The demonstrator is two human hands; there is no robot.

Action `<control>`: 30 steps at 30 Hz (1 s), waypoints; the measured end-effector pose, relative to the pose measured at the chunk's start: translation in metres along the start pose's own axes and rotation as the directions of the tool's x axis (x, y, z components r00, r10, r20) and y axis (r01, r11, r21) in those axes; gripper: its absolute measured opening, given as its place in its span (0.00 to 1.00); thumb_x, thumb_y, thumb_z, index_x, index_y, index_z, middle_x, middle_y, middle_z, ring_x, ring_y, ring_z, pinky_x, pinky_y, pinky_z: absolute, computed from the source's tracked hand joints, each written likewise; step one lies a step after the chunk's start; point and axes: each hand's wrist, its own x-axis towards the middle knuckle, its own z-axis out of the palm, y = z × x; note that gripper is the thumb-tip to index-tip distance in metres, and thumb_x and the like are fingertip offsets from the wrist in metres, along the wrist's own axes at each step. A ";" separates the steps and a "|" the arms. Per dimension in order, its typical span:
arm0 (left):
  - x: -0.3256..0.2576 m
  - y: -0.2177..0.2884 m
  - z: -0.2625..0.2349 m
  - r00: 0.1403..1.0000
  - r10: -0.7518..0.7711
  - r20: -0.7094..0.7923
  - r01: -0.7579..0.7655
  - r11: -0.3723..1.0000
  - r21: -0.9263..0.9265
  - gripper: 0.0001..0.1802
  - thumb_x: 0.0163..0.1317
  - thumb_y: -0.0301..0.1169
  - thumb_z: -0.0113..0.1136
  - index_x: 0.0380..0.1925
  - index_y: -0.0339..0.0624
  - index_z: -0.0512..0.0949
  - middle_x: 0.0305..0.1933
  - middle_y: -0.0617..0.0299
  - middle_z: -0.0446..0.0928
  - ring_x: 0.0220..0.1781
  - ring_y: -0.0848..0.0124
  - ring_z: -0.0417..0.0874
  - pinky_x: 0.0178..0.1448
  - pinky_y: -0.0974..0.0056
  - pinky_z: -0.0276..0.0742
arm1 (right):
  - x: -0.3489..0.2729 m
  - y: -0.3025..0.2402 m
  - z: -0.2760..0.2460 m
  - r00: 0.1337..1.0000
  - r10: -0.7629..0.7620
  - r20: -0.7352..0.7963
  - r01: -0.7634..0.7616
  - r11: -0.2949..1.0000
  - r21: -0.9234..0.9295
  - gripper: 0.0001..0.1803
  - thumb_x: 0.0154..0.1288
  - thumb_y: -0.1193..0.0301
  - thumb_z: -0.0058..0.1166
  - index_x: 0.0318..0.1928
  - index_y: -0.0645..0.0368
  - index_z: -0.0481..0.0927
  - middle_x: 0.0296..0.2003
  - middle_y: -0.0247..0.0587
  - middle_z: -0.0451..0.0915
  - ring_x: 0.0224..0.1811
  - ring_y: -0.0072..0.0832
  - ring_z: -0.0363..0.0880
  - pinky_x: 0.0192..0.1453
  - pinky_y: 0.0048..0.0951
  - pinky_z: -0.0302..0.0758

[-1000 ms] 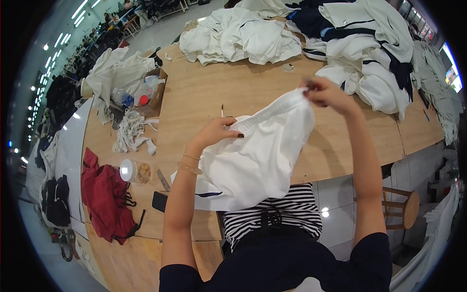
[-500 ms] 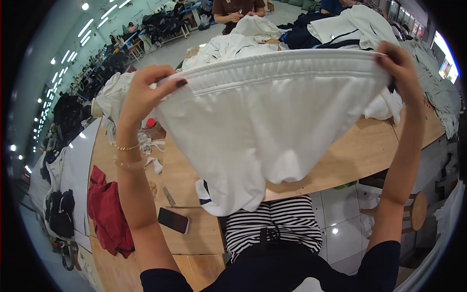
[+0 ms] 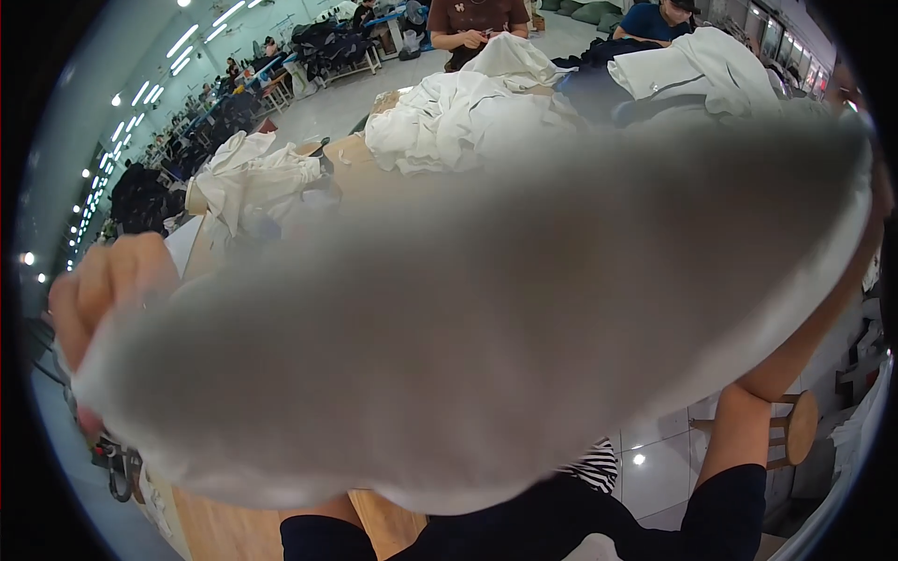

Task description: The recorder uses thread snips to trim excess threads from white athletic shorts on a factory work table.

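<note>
Hands (image 3: 117, 280) apparently stretch white garment (image 3: 486, 309) overhead.

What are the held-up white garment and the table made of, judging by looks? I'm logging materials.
White garment: probably soft matte knit fabric; it drapes and sags between left hand and right hand, but is blurred. Table: looks like pale wood or laminate, smooth tan surface.

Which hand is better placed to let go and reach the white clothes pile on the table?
Probably the left hand: it grips the raised white garment at its left end, on the side of the nearer white pile. The right hand is almost hidden at the frame's right edge.
</note>
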 end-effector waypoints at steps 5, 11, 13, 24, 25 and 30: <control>0.020 -0.049 0.048 0.744 -0.635 0.205 0.570 0.765 0.300 0.13 0.61 0.34 0.57 0.42 0.38 0.75 0.36 0.68 0.75 0.37 0.81 0.75 0.42 0.77 0.70 | -0.101 0.121 0.044 0.529 0.712 0.463 -0.767 0.634 -0.100 0.09 0.66 0.65 0.54 0.42 0.56 0.79 0.36 0.28 0.78 0.40 0.16 0.73 0.47 0.21 0.70; -0.132 -0.194 0.105 0.295 -0.955 0.018 0.809 0.260 0.528 0.11 0.57 0.32 0.62 0.37 0.39 0.78 0.31 0.65 0.78 0.33 0.77 0.75 0.38 0.71 0.70 | -0.315 0.174 0.098 0.273 0.785 0.557 -0.620 0.586 -0.522 0.09 0.63 0.70 0.54 0.38 0.64 0.78 0.29 0.38 0.77 0.29 0.26 0.75 0.34 0.30 0.71; -0.153 -0.215 0.119 0.308 -0.951 -0.037 0.720 0.207 0.662 0.11 0.55 0.31 0.62 0.38 0.40 0.78 0.33 0.61 0.79 0.34 0.72 0.77 0.39 0.69 0.71 | -0.348 0.172 0.099 0.352 0.773 0.527 -0.499 0.632 -0.593 0.07 0.62 0.72 0.53 0.39 0.62 0.78 0.31 0.39 0.76 0.30 0.30 0.76 0.34 0.32 0.72; -0.191 -0.190 0.247 0.733 -0.680 0.002 0.294 0.319 0.901 0.25 0.60 0.37 0.58 0.59 0.52 0.71 0.68 0.59 0.62 0.70 0.57 0.60 0.69 0.43 0.50 | -0.369 0.035 0.136 0.361 0.758 0.543 -0.620 0.630 -0.467 0.16 0.57 0.78 0.53 0.47 0.50 0.78 0.46 0.30 0.78 0.35 0.33 0.81 0.36 0.29 0.76; -0.198 -0.191 0.248 0.694 -0.720 -0.003 0.284 0.271 0.920 0.28 0.61 0.40 0.57 0.63 0.54 0.68 0.72 0.60 0.57 0.74 0.57 0.55 0.72 0.41 0.45 | -0.386 0.042 0.129 0.411 0.742 0.529 -0.511 0.669 -0.540 0.18 0.56 0.78 0.54 0.48 0.50 0.79 0.50 0.29 0.77 0.36 0.32 0.82 0.36 0.29 0.77; -0.197 -0.190 0.245 0.647 -0.763 0.001 0.315 0.268 0.910 0.29 0.62 0.43 0.57 0.64 0.56 0.68 0.74 0.59 0.54 0.74 0.57 0.53 0.73 0.40 0.41 | -0.398 0.053 0.114 0.419 0.757 0.501 -0.528 0.652 -0.544 0.21 0.54 0.80 0.54 0.49 0.50 0.80 0.57 0.25 0.76 0.38 0.25 0.83 0.39 0.24 0.79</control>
